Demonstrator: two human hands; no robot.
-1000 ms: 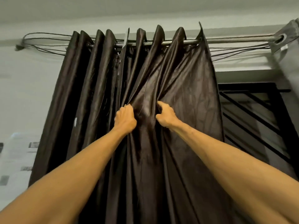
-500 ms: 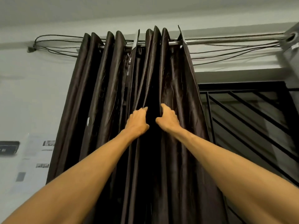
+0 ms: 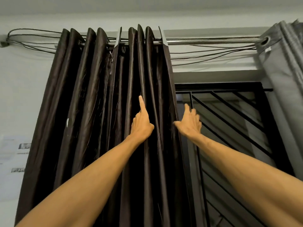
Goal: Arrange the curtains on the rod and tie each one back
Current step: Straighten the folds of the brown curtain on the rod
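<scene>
The dark curtain (image 3: 91, 112) has bunched tighter; left hand (image 3: 141, 122) and right hand (image 3: 188, 124) show grips apart.

rod (image 3: 205, 41): horizontal | dark curtain (image 3: 91, 95): bunched left | grey curtain (image 3: 285, 79): right end

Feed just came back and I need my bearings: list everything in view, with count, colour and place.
dark brown satin curtain: one bunch, panel count unclear, dark brown, hanging in folds on the rod's left half
metal curtain rod: one, silver, across the top
grey eyelet curtain: one, grey, bunched at the rod's right end
thin cables: several, black, strung along and below the rod
window grille: one, black, diagonal bars, behind at right
paper sheets: a few, white with print, on the wall at lower left
left hand: one, index finger straight along a middle fold, grip unclear
right hand: one, fingers spread at the dark curtain's right edge
</scene>
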